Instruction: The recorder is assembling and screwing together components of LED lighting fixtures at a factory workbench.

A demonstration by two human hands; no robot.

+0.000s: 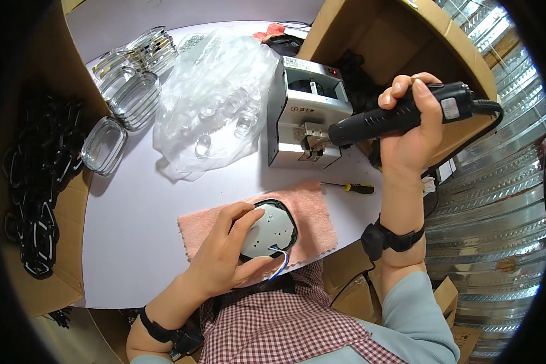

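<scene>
Altogether, one rounded black housing with a pale grey metal plate (pixel 267 236), one cylindrical black corded power driver (pixel 376 126), one slim screwdriver with a yellow-and-black handle (pixel 359 188) and one boxy silver-and-black machine (pixel 279 133) were in view. One crinkled clear plastic bag (pixel 188 79) bore at least five clear round pieces (pixel 244 124); the stacked clear rounded frames (pixel 133 100) overlapped too much to count. The left hand (pixel 224 246) was partly open, fingers and thumb spread to hold the housing, from which blue and white wires (pixel 280 261) trailed near the thumb. The right hand (pixel 415 121) was closed around the driver, its tip at the machine's front; contact could not be told. The housing lay on a pink cloth (pixel 315 218) at the near edge of the white table (pixel 139 230). Cardboard boxes (pixel 70 242) flanked the table, the left one containing black frames (pixel 42 164), and ribbed silvery sheeting (pixel 503 200) stood at right.
</scene>
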